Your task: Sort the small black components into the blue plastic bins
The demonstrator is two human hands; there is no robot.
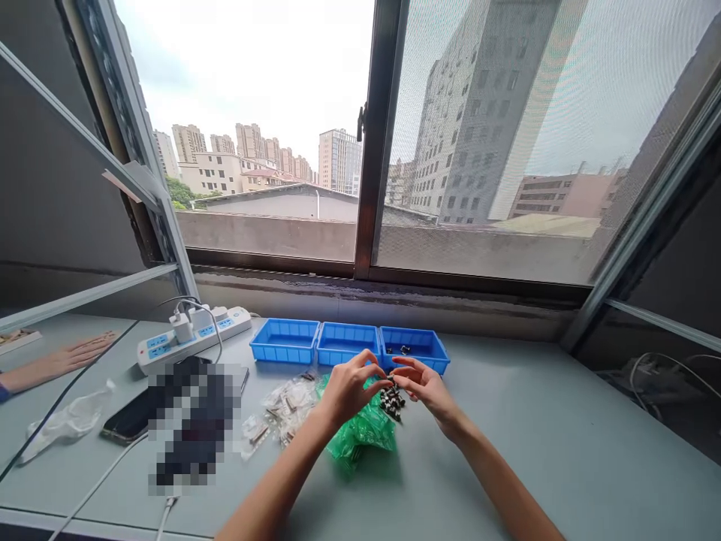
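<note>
My left hand (349, 389) is bent in a pinch above a green plastic bag (363, 432). Facing it, my right hand (426, 389) has thumb and fingers drawn together. The fingertips of both hands meet around a small dark part (390, 379), too small to make out fully. Just below them lies a pile of small black and silver parts (393, 403) beside the bag. Behind my hands stands the right blue bin (436, 357), with a few small dark parts inside.
The middle blue bin (348, 356) and left blue bin (285, 352) adjoin the right one. Small clear packets (290, 406) lie left of the bag. Farther left are a phone (127, 417), a power strip (169, 347), cables, a crumpled clear bag (73, 421) and another person's hand (79, 355).
</note>
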